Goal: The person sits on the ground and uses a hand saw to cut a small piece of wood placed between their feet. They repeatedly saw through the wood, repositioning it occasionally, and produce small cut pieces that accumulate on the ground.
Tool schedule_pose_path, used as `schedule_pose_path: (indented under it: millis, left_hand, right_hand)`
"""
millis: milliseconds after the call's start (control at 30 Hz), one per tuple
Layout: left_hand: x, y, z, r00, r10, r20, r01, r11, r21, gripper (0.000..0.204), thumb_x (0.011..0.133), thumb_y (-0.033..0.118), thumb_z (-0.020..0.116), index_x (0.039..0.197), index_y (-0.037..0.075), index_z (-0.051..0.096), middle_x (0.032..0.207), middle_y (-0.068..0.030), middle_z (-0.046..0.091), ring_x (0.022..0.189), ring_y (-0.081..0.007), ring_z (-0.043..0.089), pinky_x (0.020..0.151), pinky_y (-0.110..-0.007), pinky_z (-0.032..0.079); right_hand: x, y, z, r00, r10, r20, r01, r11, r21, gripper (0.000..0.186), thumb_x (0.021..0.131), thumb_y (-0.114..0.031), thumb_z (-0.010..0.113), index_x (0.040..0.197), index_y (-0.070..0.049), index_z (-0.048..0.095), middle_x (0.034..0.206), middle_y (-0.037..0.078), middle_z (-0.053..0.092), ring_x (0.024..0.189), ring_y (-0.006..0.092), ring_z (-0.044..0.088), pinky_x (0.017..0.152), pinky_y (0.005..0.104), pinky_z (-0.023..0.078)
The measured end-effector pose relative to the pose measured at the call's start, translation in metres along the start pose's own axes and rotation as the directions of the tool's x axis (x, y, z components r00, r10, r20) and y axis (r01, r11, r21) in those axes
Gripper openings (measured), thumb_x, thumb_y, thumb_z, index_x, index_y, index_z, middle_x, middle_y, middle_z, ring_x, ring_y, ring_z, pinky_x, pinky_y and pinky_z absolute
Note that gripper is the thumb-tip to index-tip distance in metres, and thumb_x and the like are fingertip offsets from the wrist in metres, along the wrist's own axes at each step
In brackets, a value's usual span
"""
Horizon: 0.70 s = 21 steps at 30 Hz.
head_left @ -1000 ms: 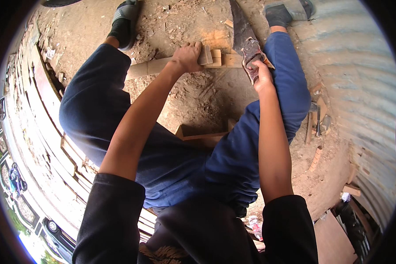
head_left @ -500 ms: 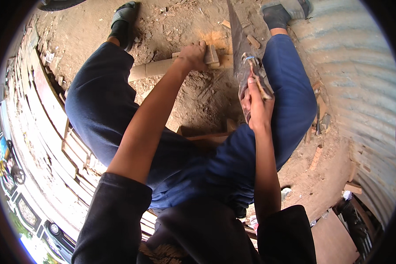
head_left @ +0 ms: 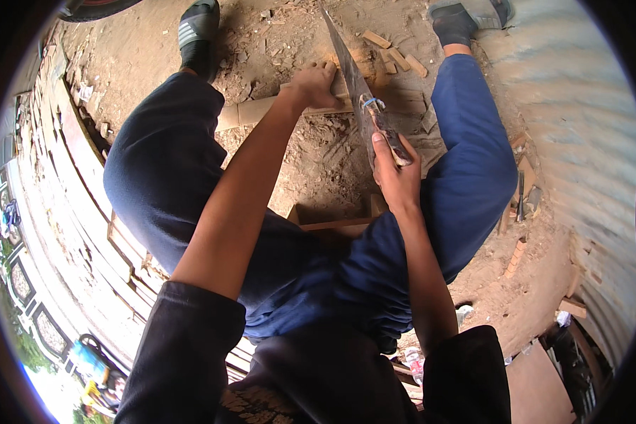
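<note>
A long flat strip of wood (head_left: 258, 111) lies low across the ground between my legs. My left hand (head_left: 316, 86) presses down on it, fingers over the far side and thumb stretched toward the right. In my right hand (head_left: 397, 172) is a handsaw (head_left: 353, 74), gripped by a worn handle with a light blue tie around its front. The blade points away and slightly left, crossing the wood just right of my left thumb. Whether its teeth touch the wood, I cannot tell. Right of the blade, a darker wood piece (head_left: 406, 101) lies on the dirt.
Several small cut wood blocks (head_left: 398, 59) lie beyond the saw, near orange sawdust. A wooden frame piece (head_left: 336, 225) sits close to my lap. Corrugated metal sheeting (head_left: 572, 120) stands along the right, and wooden slats (head_left: 71, 191) run along the left.
The saw has swung left and down, from beside my right knee to across the wood by my left hand. My left hand stays on the strip; more small blocks show beyond.
</note>
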<state>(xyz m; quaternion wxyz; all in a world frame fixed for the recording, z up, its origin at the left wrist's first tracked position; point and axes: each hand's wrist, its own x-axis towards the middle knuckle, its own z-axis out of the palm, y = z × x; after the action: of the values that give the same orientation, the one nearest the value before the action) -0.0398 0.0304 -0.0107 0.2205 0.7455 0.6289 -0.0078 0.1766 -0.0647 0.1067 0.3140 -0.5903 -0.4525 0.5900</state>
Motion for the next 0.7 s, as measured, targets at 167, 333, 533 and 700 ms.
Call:
schedule_pose_path:
  millis: [167, 333, 533, 700]
  left_hand:
    - [0.0, 0.015, -0.009, 0.985, -0.1, 0.14, 0.092, 0.994, 0.059, 0.091, 0.068, 0.063, 0.075, 0.123, -0.003, 0.046, 0.119, -0.0221, 0.057, 0.121, -0.0373, 0.052, 0.101, -0.047, 0.044]
    - [-0.003, 0.03, -0.018, 0.96, -0.209, 0.188, 0.187, 0.974, 0.128, 0.099, 0.071, 0.063, 0.073, 0.138, -0.001, 0.039, 0.134, -0.0182, 0.048, 0.124, -0.0333, 0.048, 0.103, -0.055, 0.039]
    - [-0.002, 0.025, 0.013, 0.984, -0.179, -0.005, 0.175, 0.955, 0.24, 0.097, 0.065, 0.058, 0.081, 0.131, -0.001, 0.042, 0.125, -0.0157, 0.054, 0.122, -0.032, 0.051, 0.104, -0.049, 0.039]
    - [-0.006, 0.032, 0.002, 0.981, -0.193, 0.004, 0.187, 0.956, 0.225, 0.089, 0.069, 0.062, 0.075, 0.122, -0.004, 0.047, 0.121, -0.0202, 0.056, 0.119, -0.0337, 0.053, 0.1, -0.046, 0.042]
  right_hand:
    - [0.001, 0.002, 0.004, 1.0, -0.007, -0.006, 0.006, 0.998, -0.055, 0.016, 0.097, -0.021, 0.063, 0.098, -0.005, 0.065, 0.062, -0.006, 0.046, 0.046, 0.0035, 0.04, 0.04, 0.0226, 0.032]
    - [0.0, 0.002, 0.01, 1.0, 0.021, 0.012, -0.021, 0.999, -0.028, 0.015, 0.097, -0.018, 0.062, 0.095, -0.004, 0.063, 0.06, -0.004, 0.047, 0.047, 0.0052, 0.043, 0.042, 0.0232, 0.034]
    - [-0.002, -0.002, 0.013, 0.997, 0.06, 0.044, -0.058, 0.996, -0.062, 0.02, 0.097, -0.02, 0.062, 0.087, -0.002, 0.061, 0.059, -0.001, 0.05, 0.05, 0.0078, 0.046, 0.047, 0.0266, 0.038]
    - [-0.001, 0.0, 0.017, 0.999, 0.039, -0.015, -0.04, 0.997, -0.064, 0.029, 0.094, -0.021, 0.065, 0.074, -0.001, 0.058, 0.058, 0.0, 0.05, 0.056, 0.0081, 0.045, 0.054, 0.0314, 0.037]
